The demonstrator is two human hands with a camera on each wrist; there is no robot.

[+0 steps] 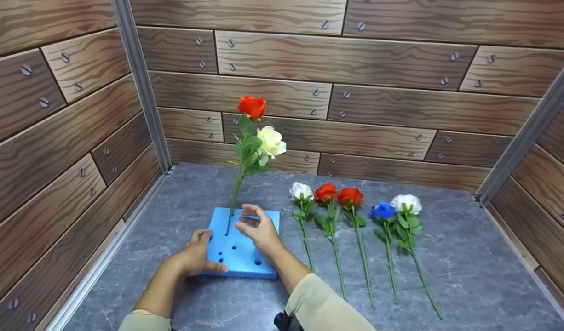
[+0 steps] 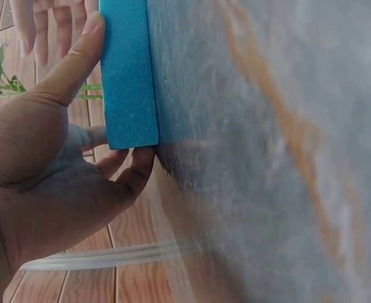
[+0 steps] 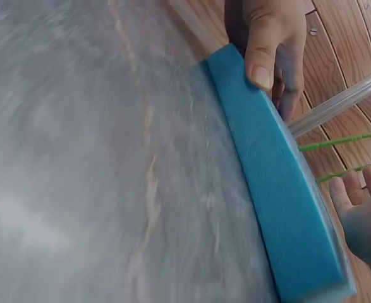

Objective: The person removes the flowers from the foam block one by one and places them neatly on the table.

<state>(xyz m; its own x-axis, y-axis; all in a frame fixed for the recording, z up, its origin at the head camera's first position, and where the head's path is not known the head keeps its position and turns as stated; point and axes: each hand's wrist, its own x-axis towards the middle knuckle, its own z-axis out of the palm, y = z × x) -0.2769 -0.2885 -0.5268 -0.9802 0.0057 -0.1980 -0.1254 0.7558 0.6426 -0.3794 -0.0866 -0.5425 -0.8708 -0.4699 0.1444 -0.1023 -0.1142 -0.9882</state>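
A blue foam block (image 1: pixel 243 269) with several holes in its top lies on the table. A red rose (image 1: pixel 252 107) and a cream-white rose (image 1: pixel 272 141) stand in its back part, stems close together and leaning slightly right. My left hand (image 1: pixel 193 255) grips the block's near left corner, thumb along the front side and fingers at the left side, as the left wrist view also shows. Over the block's right half hovers my right hand (image 1: pixel 262 230), its fingers loosely bent and holding nothing, just right of the stems. In the right wrist view it appears apart from the green stems (image 3: pixel 337 142).
To the right, several artificial roses lie in a row: a white rose (image 1: pixel 302 191), red roses (image 1: pixel 325 193) (image 1: pixel 351 196), a blue rose (image 1: pixel 383 210) and another white rose (image 1: pixel 406 204). Wood-patterned walls (image 1: pixel 282 55) enclose the grey marbled table (image 1: pixel 484 257). A black object (image 1: pixel 286 320) sits by the right sleeve.
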